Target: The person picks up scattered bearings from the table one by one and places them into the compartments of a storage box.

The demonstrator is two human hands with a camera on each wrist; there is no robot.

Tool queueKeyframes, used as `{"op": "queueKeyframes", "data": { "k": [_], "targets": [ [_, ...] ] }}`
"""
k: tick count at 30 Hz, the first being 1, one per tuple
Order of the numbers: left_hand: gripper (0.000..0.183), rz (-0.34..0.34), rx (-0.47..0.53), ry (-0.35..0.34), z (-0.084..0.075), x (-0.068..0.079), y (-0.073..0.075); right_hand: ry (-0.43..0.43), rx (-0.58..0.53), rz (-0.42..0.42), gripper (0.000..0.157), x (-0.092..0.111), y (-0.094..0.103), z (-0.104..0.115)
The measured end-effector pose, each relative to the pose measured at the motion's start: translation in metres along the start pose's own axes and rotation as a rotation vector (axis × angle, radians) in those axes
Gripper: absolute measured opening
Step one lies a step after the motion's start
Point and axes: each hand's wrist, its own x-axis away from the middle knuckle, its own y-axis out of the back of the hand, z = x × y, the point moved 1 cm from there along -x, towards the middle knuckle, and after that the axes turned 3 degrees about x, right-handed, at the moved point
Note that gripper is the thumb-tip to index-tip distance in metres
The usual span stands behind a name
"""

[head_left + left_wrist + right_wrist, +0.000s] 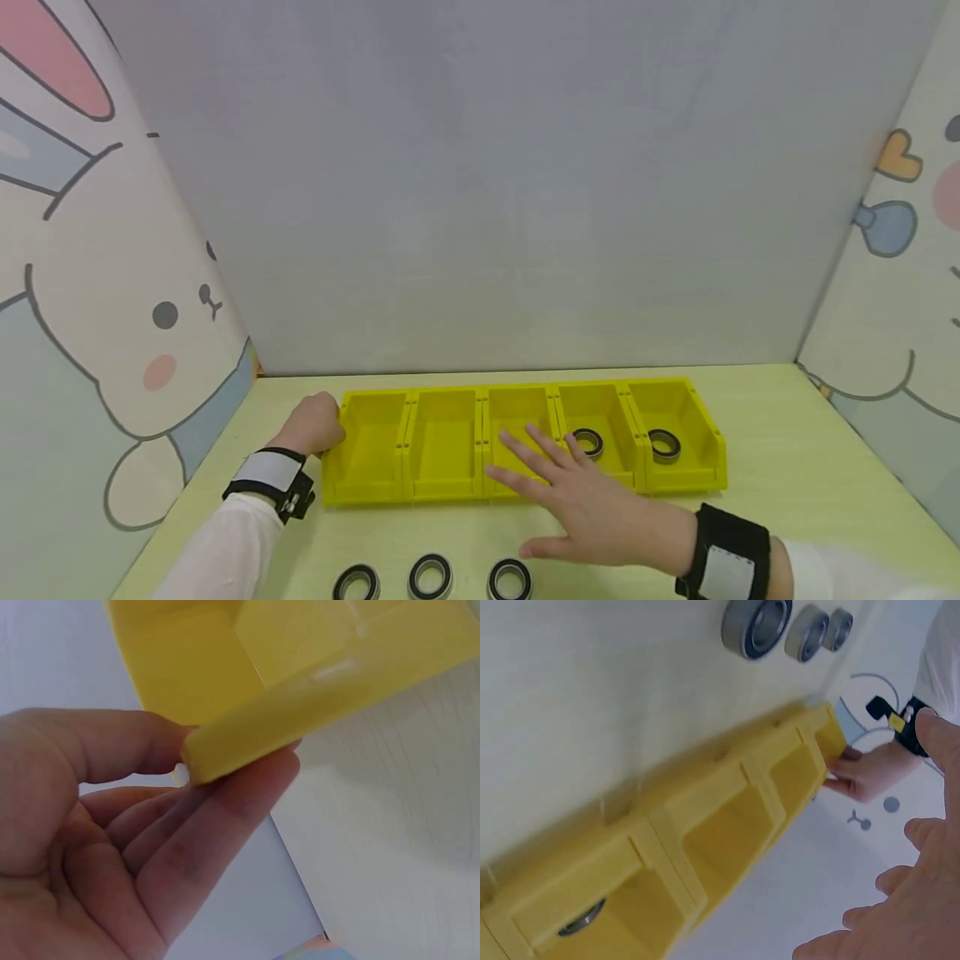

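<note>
A row of joined yellow storage bins point(444, 490) stands on the table. My left hand point(309, 425) pinches the side wall of the leftmost bin; in the left wrist view, thumb and fingers point(217, 847) lie on either side of the yellow wall point(300, 716). Over the front of the middle bins my right hand point(592, 510) hovers with spread fingers, holding nothing. One ball bearing point(592, 445) lies in the fourth bin from the left, partly behind the right fingers. Another bearing point(664, 447) sits in the rightmost bin. The two leftmost bins hold nothing.
Three bearings lie in a line on the table before the bins: a left one point(356, 583), a middle one point(431, 577) and a right one point(510, 579). A grey panel point(510, 208) rises behind the table point(780, 450), with cartoon-printed walls at both sides.
</note>
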Motion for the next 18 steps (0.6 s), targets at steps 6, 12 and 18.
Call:
{"op": "queueKeyframes", "data": {
  "k": [6,12,18],
  "targets": [
    [0.003,-0.006,-0.007,-0.011,0.001,-0.002,-0.001,0.099,-0.142,0.121,0.084,0.011,-0.047,0.005],
    [0.003,-0.011,-0.015,-0.017,0.002,-0.002,-0.001,0.163,-0.316,0.252,0.073,0.022,-0.079,0.007],
    [0.002,-0.016,-0.020,-0.021,0.002,0.000,0.000,0.274,-0.328,0.217,0.064,0.028,-0.096,0.008]
  ]
}}
